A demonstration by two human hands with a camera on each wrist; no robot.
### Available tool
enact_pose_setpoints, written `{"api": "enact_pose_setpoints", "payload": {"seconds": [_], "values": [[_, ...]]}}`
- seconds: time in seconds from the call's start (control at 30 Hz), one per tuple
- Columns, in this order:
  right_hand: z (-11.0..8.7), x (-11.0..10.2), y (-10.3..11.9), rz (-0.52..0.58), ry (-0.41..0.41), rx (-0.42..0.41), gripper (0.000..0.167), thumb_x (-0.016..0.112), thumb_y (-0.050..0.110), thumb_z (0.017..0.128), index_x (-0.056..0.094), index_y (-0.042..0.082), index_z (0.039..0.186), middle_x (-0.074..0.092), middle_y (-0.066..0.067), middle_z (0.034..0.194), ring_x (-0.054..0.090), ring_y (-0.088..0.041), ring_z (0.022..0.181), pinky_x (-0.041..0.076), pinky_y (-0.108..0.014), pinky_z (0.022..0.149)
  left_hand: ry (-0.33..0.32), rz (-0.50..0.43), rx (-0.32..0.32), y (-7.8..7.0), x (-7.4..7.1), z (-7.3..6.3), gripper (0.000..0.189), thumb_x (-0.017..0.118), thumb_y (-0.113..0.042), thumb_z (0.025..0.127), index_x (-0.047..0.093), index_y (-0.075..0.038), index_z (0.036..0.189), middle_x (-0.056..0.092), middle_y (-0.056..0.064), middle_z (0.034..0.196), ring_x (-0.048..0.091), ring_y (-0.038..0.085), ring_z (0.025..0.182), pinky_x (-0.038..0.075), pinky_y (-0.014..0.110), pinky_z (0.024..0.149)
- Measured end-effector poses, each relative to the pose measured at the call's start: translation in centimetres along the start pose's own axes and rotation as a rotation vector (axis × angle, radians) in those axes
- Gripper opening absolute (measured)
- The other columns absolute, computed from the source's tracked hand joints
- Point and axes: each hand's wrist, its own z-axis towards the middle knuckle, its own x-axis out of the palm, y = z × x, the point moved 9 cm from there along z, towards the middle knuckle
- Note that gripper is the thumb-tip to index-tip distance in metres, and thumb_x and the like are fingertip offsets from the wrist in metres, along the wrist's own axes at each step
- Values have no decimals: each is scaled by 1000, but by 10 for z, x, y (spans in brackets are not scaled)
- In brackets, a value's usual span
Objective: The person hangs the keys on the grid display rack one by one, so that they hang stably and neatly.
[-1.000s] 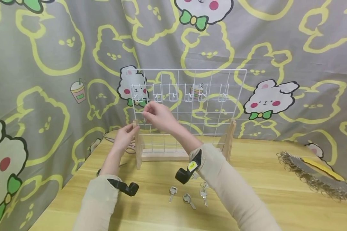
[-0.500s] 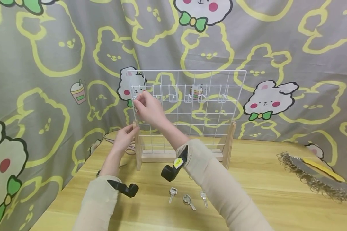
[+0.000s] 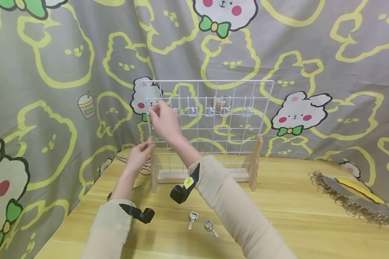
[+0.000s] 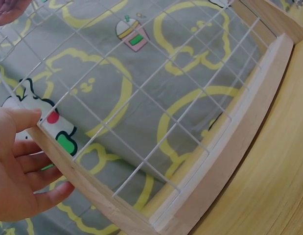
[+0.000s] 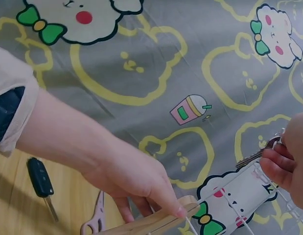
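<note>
Head view: the right hand (image 3: 164, 120) is raised before the upper left part of the white wire rack (image 3: 197, 128), thumb and fingertips drawn together beside the row of hooks (image 3: 192, 111); what they hold is largely hidden here. The left hand (image 3: 139, 155) lies lower, at the rack's left wooden upright (image 3: 154, 169), its forearm reaching forward. Two loose keys (image 3: 192, 220) lie on the desk (image 3: 285, 180) in front of the rack; scissors (image 3: 146, 169) lie just left of it, and a mass of wire rings (image 3: 327, 196) stands well apart to its right.

Left wrist view: the left thumb rests on the upright's top and the other fingers curve along its outer side — a light grip, apparently steadying the rack, whose base bar (image 4: 220, 164) runs along its foot.

Right wrist view: the right grip pinches a metal key (image 5: 251, 157) near its head, the blade projecting beyond the fingers close to the rack's left edge. Whether it touches a hook cannot be told. A black-headed key (image 5: 41, 181) lies left of the rack.

The step in hand is probably hanging the pinched key at the leftmost hook; the next move calls for seating it there — then loosening the right fingers while the left hand steadies the rack.
</note>
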Motion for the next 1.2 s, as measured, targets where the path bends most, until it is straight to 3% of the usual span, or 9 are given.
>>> {"api": "enact_pose_setpoints", "payload": {"seconds": [0.27,0.4,0.6,0.9,1.2], "values": [[-7,3,-3,-50,-3,-48,10,56,9,92,59,3,100,65,-4,84,59,-12,73,46,-16,60,-7,-6,-1,2,-2,-1,63,50,-33,96,28,4,142,35,22,143,35,33,130,37,43,103],[-14,2,-5,-4,-4,-67,13,56,7,91,60,2,103,66,-7,91,60,-13,80,47,-15,67,-13,-4,-5,2,-4,-2,62,50,-32,96,29,4,142,35,22,143,36,33,129,37,43,103],[-28,-8,-20,84,31,-39,17,56,7,90,60,2,105,66,-8,94,61,-12,77,50,-18,68,-25,15,-17,1,-7,-3,62,50,-33,96,29,4,142,33,22,144,34,34,130,37,43,103],[-68,-28,-75,179,165,39,18,54,7,90,58,0,106,64,-12,91,63,-22,77,55,-27,66,-32,30,0,0,-6,-5,56,52,-31,95,39,0,138,40,19,141,37,32,129,40,43,101],[-125,-28,-143,235,255,185,19,57,2,87,58,-5,105,61,-14,85,62,-21,72,56,-28,63,-34,58,33,-2,-4,-6,57,50,-29,97,33,3,140,38,23,141,39,35,127,40,43,100]]}}
